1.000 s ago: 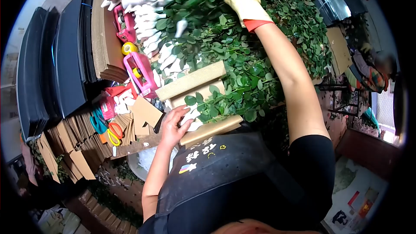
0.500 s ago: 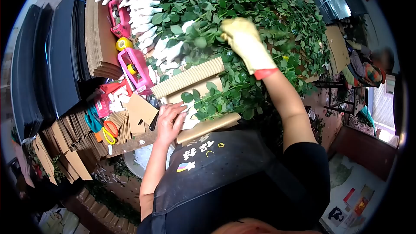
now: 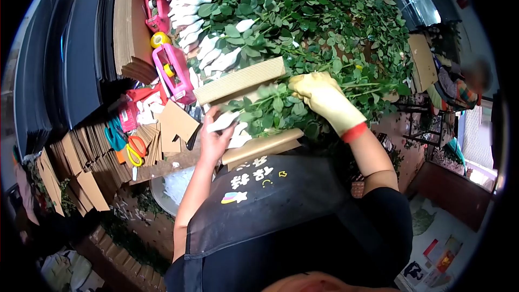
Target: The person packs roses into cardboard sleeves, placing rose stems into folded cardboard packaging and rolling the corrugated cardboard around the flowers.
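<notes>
Holding leafy stems (image 3: pixel 275 101) in the closed right grip (image 3: pixel 323 97), steady the white-sleeved head (image 3: pixel 223 122) inside the loosely cupped left grip (image 3: pixel 212 140).

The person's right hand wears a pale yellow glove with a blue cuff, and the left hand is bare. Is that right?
Not quite: the cuff is red, not blue, as the head view shows. The right hand wears a pale yellow glove, and the left hand is bare.

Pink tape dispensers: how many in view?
2: upper dispenser beside the tall cardboard stack; lower dispenser just below the yellow tape roll in the picture. Others could be hidden.
</notes>
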Motion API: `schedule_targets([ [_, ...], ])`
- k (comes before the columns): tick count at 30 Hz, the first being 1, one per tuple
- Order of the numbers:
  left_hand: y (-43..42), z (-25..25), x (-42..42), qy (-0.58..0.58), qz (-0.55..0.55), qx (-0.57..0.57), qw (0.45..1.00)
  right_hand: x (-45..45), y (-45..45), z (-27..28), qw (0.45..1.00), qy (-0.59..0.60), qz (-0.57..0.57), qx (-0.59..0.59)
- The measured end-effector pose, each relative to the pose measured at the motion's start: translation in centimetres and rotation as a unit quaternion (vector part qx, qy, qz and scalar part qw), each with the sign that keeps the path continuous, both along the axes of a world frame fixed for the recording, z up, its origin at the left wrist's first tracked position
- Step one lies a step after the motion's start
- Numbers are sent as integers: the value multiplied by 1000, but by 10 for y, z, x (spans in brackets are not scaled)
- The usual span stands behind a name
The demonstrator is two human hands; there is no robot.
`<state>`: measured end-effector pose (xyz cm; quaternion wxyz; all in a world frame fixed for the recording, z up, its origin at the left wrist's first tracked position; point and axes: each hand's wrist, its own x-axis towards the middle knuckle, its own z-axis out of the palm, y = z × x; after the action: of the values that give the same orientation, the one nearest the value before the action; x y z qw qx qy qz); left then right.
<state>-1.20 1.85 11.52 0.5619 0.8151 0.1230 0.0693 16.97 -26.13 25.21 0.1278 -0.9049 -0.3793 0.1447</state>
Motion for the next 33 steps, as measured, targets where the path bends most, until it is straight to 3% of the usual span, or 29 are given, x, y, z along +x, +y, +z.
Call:
schedule_targets([
  [2, -5, 3, 2, -24, 22, -38, 999, 5, 1, -30, 990, -25, 10, -142],
  [5, 0, 5, 2, 19, 10, -38, 999, -4, -10, -45, 994, -73, 41, 73],
  [8, 2, 6, 4, -39, -25, 39, 998, 2, -23, -47, 994, -41, 34, 94],
  [10, -1, 10, 5, -29, -10, 29, 999, 9, -20, -5, 997, 69, -11, -27],
  [12, -1, 12, 6, -38, -15, 23, 999, 31, -18, 9, 952, 221, -176, 114],
  [13, -1, 12, 6, -39, -21, 22, 999, 42, -1, 23, 958, 169, -191, 132],
  [15, -1, 16, 7, -35, -28, 22, 999, 74, 8, -17, 981, -32, -174, 73],
  [17, 0, 20, 9, -53, -49, 48, 996, 93, 24, -61, 988, -89, -127, -10],
  [18, 1, 22, 10, -64, -60, 65, 994, 113, 24, -94, 988, -102, -63, -93],
  [20, 1, 24, 7, -40, -68, 59, 995, 144, 49, -113, 959, -86, -39, -267],
  [22, 1, 30, 7, -23, -69, 67, 995, 146, 50, -94, 978, -156, -75, -113],
  [24, 1, 30, 7, -28, -61, 61, 996, 145, 57, -54, 960, -240, -143, 7],
  [26, -1, 28, 6, -32, -57, 61, 996, 149, 49, -38, 934, -333, -53, 117],
  [27, -1, 27, 5, -30, -53, 53, 997, 145, 49, -30, 954, -294, -36, -38],
  [28, 1, 25, 5, -33, -59, 62, 996, 143, 39, -48, 955, -285, 28, -78],
  [30, 3, 22, 6, -41, -66, 80, 994, 128, 2, -52, 987, -158, 10, -9],
  [33, 2, 12, 7, -73, -52, 102, 991, 104, -21, 0, 969, -200, -54, 134],
])
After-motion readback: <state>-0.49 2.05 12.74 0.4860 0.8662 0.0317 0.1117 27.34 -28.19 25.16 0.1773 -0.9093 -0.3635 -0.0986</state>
